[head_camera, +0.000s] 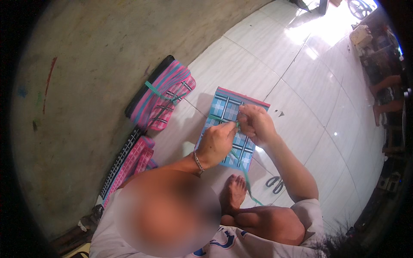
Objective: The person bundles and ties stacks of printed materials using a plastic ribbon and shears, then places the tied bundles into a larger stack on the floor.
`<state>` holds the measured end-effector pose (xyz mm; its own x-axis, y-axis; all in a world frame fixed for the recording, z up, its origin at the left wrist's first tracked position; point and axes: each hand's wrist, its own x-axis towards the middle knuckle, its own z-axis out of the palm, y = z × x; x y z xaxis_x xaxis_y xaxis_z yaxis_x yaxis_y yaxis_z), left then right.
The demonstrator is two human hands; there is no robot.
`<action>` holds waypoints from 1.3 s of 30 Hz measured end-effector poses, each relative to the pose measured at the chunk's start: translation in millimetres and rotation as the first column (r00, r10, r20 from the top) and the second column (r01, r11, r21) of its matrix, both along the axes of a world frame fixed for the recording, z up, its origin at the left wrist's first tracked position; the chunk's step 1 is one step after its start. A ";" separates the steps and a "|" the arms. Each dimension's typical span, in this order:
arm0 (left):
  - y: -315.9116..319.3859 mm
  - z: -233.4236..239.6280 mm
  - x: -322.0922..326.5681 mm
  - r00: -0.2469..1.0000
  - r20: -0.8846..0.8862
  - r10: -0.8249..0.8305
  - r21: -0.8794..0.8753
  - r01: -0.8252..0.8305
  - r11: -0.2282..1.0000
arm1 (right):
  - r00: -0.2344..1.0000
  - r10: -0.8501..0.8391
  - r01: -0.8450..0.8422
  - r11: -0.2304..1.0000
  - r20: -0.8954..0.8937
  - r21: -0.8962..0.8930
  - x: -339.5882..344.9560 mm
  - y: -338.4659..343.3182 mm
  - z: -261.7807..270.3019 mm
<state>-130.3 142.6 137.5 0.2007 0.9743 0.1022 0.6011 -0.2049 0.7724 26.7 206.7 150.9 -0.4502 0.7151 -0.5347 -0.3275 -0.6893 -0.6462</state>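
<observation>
A stack of blue plaid pieces (243,148) with a pinkish-red edge lies on the tiled floor before me. Around it runs a green plastic strap (216,118), one loose tail trailing down past my foot. My left hand (215,143), with a chain bracelet at the wrist, pinches the strap over the middle of the stack. Close against it, my right hand (256,124) has its fingers curled on the strap at the same spot. The strap's crossing point is mostly hidden by my fingers.
Against the wall (106,64) on the left stands a pink-and-blue striped and plaid bundle (169,96) tied with green strap. More pink plaid bundles (134,158) are nearer me. Scissors (275,184) lie by my right knee. Another person's legs (387,96) show at far right.
</observation>
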 end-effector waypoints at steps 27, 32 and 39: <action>1.7 -12.2 15.9 0.849 -0.381 -0.365 -0.046 0.377 0.925 | 0.839 -0.360 -0.039 0.708 0.408 0.705 -59.8 46.8 -55.2; 1.3 -25.6 19.4 0.827 -0.377 -0.416 -0.018 0.443 0.897 | 0.796 -0.480 -0.135 0.455 0.369 0.880 -66.1 50.8 -61.2; -11.6 -23.3 24.3 0.793 -0.371 -0.483 -0.016 0.515 0.857 | 0.837 -0.408 -0.239 0.325 0.364 0.915 -75.4 52.0 -60.9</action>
